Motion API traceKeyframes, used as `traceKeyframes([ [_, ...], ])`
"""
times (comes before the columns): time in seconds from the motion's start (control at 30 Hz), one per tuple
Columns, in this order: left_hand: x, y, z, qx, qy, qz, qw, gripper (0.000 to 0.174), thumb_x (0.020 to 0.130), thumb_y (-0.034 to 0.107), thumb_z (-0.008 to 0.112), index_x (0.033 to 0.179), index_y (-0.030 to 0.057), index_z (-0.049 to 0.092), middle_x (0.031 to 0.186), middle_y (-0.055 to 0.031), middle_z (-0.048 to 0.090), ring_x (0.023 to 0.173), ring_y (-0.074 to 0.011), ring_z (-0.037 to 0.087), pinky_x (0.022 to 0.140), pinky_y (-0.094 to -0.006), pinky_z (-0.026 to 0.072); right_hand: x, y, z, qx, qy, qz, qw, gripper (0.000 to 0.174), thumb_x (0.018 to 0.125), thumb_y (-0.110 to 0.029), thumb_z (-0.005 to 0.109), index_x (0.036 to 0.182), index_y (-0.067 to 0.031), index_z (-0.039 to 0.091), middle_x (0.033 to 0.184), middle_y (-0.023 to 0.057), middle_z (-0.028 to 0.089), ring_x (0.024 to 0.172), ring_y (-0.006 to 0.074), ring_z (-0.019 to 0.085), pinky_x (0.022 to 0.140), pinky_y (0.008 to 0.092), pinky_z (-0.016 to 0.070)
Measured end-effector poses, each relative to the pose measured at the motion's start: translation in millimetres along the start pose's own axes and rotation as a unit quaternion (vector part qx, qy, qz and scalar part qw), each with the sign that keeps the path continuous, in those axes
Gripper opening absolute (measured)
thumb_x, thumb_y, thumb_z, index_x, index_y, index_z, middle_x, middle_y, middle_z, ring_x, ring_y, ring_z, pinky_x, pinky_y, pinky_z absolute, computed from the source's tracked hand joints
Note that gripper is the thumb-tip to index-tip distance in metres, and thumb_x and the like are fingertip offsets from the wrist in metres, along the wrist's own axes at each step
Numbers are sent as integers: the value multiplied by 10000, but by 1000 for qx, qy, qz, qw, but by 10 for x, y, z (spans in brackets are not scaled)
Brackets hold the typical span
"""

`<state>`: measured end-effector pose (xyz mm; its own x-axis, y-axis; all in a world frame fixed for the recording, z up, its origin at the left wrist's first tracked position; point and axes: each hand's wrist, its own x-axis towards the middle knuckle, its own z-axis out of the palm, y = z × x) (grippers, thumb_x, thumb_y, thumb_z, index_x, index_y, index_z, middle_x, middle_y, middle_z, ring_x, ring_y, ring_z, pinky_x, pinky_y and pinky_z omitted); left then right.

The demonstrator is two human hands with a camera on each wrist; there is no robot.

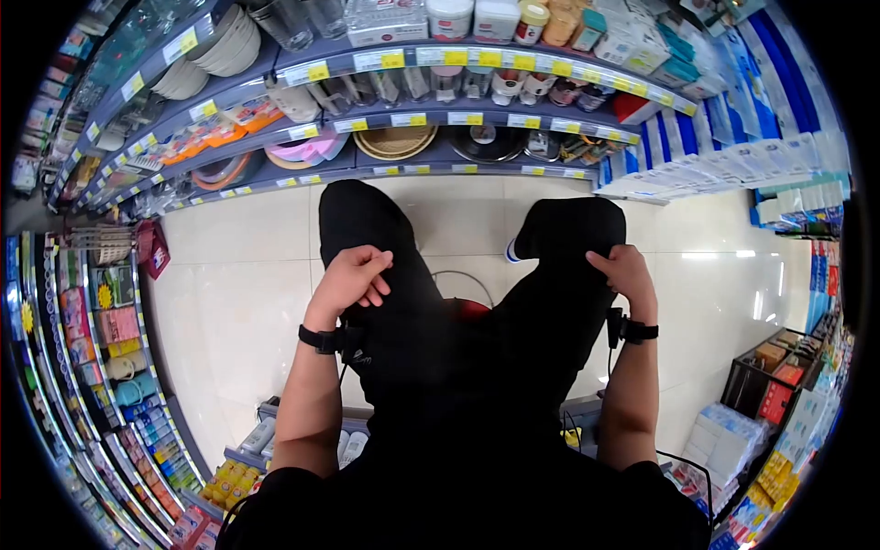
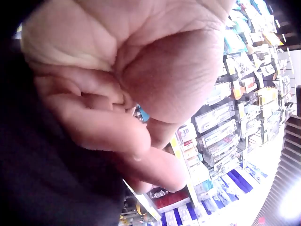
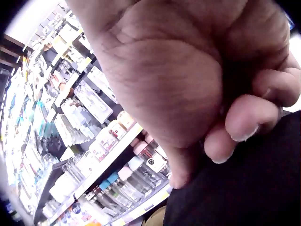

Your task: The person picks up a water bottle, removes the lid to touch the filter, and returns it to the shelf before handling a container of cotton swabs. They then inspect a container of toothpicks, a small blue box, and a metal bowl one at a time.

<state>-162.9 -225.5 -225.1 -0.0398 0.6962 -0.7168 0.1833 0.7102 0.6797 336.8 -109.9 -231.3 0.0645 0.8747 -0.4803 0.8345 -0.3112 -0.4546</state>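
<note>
My left hand (image 1: 351, 277) rests by the left thigh (image 1: 365, 220) of a pair of black trousers, holding nothing. In the left wrist view, the fingers (image 2: 101, 125) hang loosely curled below the palm. Over by the other knee (image 1: 577, 225), my right hand (image 1: 627, 273) lies against the dark cloth, also without anything in it. The right wrist view shows its thumb (image 3: 181, 172) pointing down and its fingertips (image 3: 249, 117) bent loosely inward. A black strap (image 1: 319, 339) with a small camera circles each wrist.
A tiered shop shelf (image 1: 463, 117) with glasses, jars, bowls and plates stands ahead. Stocked shelves (image 1: 115, 367) line the left side. Blue and white packages (image 1: 733, 137) stack up at front right. A black crate (image 1: 765, 371) sits on the tiled floor (image 1: 247, 229) at right.
</note>
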Motion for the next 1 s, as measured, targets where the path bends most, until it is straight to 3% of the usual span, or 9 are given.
traceKeyframes([
  [0.37,83,161,115,29,14,-4,999,328,1106,372,632,1071,58,716,732,-56,743,498,-117,662,447,-235,465,57,-183,-8,-22,-18,5,1000,568,922,-398,860,650,-6,552,541,108,593,450,196,618,425,339,480],
  [0.5,166,190,8,-6,2,-11,1000,292,1096,349,645,1092,63,708,802,-58,749,545,-116,673,475,-237,483,63,-261,32,-6,4,16,1000,606,900,-454,869,662,29,592,538,114,581,447,203,596,449,359,465],
  [0.57,376,177,-183,-94,71,117,986,246,1076,303,666,1140,68,698,890,-49,740,644,-103,688,537,-235,504,52,-303,27,-4,7,22,1000,605,901,-455,867,658,26,591,543,115,586,450,205,600,450,362,467],
  [0.63,783,295,-530,-35,196,195,960,282,1030,237,707,1249,61,684,968,-29,728,788,-103,684,640,-249,506,51,-313,18,-16,15,22,1000,611,901,-459,870,639,15,588,557,114,600,456,201,610,448,361,474],
  [0.67,1119,305,-756,30,296,266,917,379,1018,235,731,1342,49,664,1090,-60,736,863,-129,688,704,-270,525,33,-309,27,-16,17,23,999,611,901,-459,870,639,15,588,557,114,600,456,201,610,448,361,474],
  [0.73,1591,462,-1073,-75,330,273,900,538,988,229,780,1454,28,602,1301,-102,691,1100,-158,661,861,-314,540,0,-286,37,-16,37,22,999,668,901,-515,856,628,26,575,558,152,591,473,257,602,481,407,477],
  [0.8,2111,535,-1388,-54,403,301,863,724,908,251,853,1505,-13,538,1416,-178,660,1273,-280,645,1032,-408,532,52,-113,109,-40,65,-3,997,696,901,-548,843,631,34,574,563,177,582,494,298,593,510,437,474],
  [0.93,2602,813,-1785,-26,486,329,809,889,801,300,912,1499,-65,500,1421,-240,636,1217,-352,670,1015,-417,548,-69,-132,110,-89,109,-4,990,755,904,-613,808,649,59,576,600,242,567,564,396,566,583,506,459],
  [1.0,2787,919,-1863,-35,494,333,802,880,785,300,917,1484,-55,518,1413,-236,643,1197,-355,676,1021,-420,544,-96,-88,123,-90,119,-1,989,754,905,-609,810,647,60,575,606,242,569,564,393,564,581,505,460],
])
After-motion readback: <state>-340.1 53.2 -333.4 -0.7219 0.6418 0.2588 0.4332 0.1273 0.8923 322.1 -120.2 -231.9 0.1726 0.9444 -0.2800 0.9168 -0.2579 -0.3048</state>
